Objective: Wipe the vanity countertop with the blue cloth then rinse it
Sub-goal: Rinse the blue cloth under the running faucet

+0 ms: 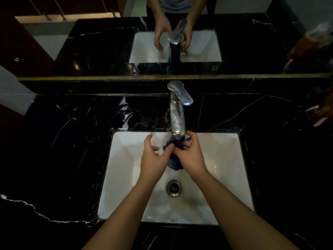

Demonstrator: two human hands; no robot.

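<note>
Directly under the faucet (177, 116) spout, over the sink (126, 177), the right hand (192, 156) clutches the bunched blue cloth (173, 159) while the left hand (153, 161) pinches its edge; a loosened grip could drop it onto the drain (174, 188), likely blocking it

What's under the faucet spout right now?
The bunched blue cloth, held by the left hand and right hand over the sink. Any water stream is hidden.

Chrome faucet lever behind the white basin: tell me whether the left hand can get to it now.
Probably yes. The left hand only pinches the bunched blue cloth under the spout; nothing stands between it and the chrome faucet lever, though it must release the cloth first.
</note>
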